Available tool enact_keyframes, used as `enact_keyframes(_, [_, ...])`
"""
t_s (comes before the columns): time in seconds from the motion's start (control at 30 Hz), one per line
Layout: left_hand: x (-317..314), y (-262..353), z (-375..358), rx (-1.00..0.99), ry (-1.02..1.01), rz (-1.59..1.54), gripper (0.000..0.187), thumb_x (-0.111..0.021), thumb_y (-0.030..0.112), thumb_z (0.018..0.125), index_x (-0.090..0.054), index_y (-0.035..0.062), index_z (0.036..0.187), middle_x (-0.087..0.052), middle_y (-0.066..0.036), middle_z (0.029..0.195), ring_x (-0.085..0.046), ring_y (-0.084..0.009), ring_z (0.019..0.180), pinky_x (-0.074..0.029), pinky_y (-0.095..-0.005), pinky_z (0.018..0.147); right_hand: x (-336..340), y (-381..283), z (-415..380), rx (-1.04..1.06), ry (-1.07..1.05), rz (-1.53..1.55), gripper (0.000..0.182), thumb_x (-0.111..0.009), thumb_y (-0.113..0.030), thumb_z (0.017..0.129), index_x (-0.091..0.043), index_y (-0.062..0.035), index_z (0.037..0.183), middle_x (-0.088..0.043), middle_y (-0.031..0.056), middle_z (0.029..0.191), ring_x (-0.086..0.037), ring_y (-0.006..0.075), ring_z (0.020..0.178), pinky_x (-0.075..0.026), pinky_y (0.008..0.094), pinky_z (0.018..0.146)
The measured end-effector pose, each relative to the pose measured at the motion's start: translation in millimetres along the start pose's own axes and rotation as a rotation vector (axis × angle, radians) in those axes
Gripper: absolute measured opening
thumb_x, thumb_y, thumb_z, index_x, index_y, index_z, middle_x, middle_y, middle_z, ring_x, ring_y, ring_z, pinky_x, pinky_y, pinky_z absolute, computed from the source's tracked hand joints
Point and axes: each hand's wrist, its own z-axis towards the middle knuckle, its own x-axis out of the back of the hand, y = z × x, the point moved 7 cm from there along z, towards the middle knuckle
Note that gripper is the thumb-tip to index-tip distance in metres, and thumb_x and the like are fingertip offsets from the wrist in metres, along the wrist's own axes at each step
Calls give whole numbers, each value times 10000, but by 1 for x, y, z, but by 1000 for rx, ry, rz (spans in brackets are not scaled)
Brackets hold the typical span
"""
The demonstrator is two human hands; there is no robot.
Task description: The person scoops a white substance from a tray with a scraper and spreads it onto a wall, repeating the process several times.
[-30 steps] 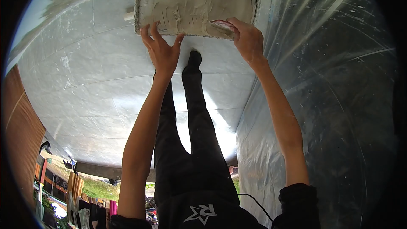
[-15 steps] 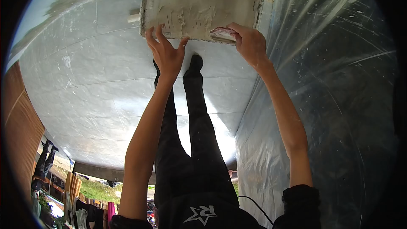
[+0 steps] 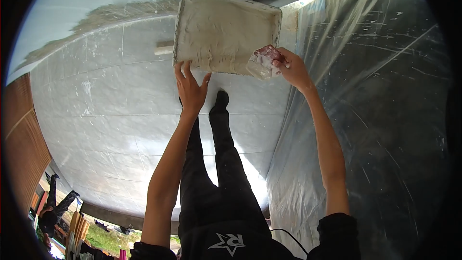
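While the left hand (image 3: 191, 97) is at the tray (image 3: 280, 26), right hand (image 3: 294, 71): fingers closed in a pinch on the outer side of a scraper (image 3: 263, 61); reddish part at the fingers, smeared face turned toward the left hand.
Left hand: open, fingers spread, thumb apart; fingertips at the near rim, close to the near-left corner. No firm grasp visible.
Tray position: directly ahead of the left hand, reaching across to the right hand; its support cannot be told.
Tray contents: pale paste (image 3: 226, 31), ridged and cracked toward the hands, smoother farther away.
Scraper position: over or just beside the near-right corner; contact with the rim cannot be told.
Pale bar (image 3: 164, 50): beyond the left hand, projecting from the tray's left side.
Floor (image 3: 110, 101): grey, below both hands.
Plastic sheet (image 3: 365, 101): creased, to the right of the right hand.
Tray handling: judged heavy and stiff when loaded; take hold of opposite side walls and keep it level, since coated edges may slip.
Scraper handling: judged light, thin and slippery where wet; grip the reddish part, clear of the smeared edge.
Paste handling: judged soft and thick; likely to cling to scraper and fingers.
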Motion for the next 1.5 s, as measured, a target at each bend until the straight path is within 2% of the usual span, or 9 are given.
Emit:
enact_keyframes(0.2, [86, 53, 41, -77, 19, -110, 646, -679, 226, 920, -317, -5, 1403, -383, -243, 1368, -393, -417, 1302, -342, -480, 1082, 51, -79, -43, -152, 33, 603, 318, -671, -140, 943, -586, -45, 1234, -642, -17, 900, -558, 49, 689, -489, 247, 592])
enact_keyframes(0.3, [146, 102, 82, -190, 110, -232, 583, -601, 254, 977, -309, -4, 1410, -403, -230, 1382, -392, -381, 1323, -328, -469, 1097, 84, -148, -55, 2, 104, 790, 343, -656, -157, 955, -560, -20, 1255, -647, -7, 867, -575, 56, 662, -498, 247, 576])
enact_keyframes(0.53, [319, 240, 152, -452, 374, -406, 565, -605, 240, 968, -340, -26, 1391, -405, -258, 1380, -402, -404, 1305, -321, -477, 1100, 180, -337, -81, 462, 36, 956, 265, -621, -104, 961, -579, 11, 1196, -667, 39, 902, -640, 111, 664, -531, 243, 551])
enact_keyframes(0.67, [448, 318, 153, -657, 581, -464, 550, -582, 241, 978, -342, -22, 1397, -402, -220, 1402, -397, -365, 1318, -321, -486, 1096, 233, -462, -129, 710, 54, 982, 172, -573, -71, 977, -585, -14, 1139, -679, 27, 896, -625, 83, 641, -508, 228, 547])
enact_keyframes(0.77, [516, 351, 140, -732, 687, -469, 551, -574, 253, 981, -340, -17, 1401, -395, -211, 1414, -395, -353, 1322, -324, -500, 1092, 256, -525, -164, 805, 88, 960, 134, -573, -83, 977, -610, -29, 1093, -664, 26, 888, -642, 89, 673, -577, 238, 601])
enact_keyframes(0.97, [615, 392, 109, -893, 899, -433, 580, -537, 375, 993, -369, -16, 1386, -434, -213, 1386, -421, -343, 1309, -348, -498, 1077, 283, -606, -211, 950, 128, 886, 207, -561, -94, 988, -590, -7, 1173, -650, 13, 947, -591, 57, 738, -506, 194, 598])
enact_keyframes(1.07, [658, 400, 98, -959, 1001, -425, 576, -522, 391, 995, -375, -11, 1380, -437, -214, 1386, -424, -343, 1308, -354, -494, 1072, 286, -648, -240, 1077, 101, 911, 175, -569, -95, 979, -601, -7, 1128, -639, 25, 933, -606, 72, 725, -553, 218, 624])
enact_keyframes(1.4, [747, 390, 132, -1159, 1061, -434, 525, -506, 378, 1000, -385, 35, 1379, -436, -192, 1396, -426, -325, 1316, -352, -484, 1075, 283, -738, -272, 1182, 360, 840, 225, -573, -106, 968, -599, 31, 1144, -611, 53, 998, -585, 101, 827, -547, 220, 726])
enact_keyframes(1.5, [770, 380, 150, -1203, 1045, -437, 509, -502, 364, 1002, -389, 37, 1376, -439, -185, 1392, -428, -321, 1313, -351, -483, 1077, 271, -761, -277, 1208, 429, 877, 96, -593, -65, 959, -628, 5, 1015, -601, 42, 888, -588, 90, 762, -562, 206, 671])
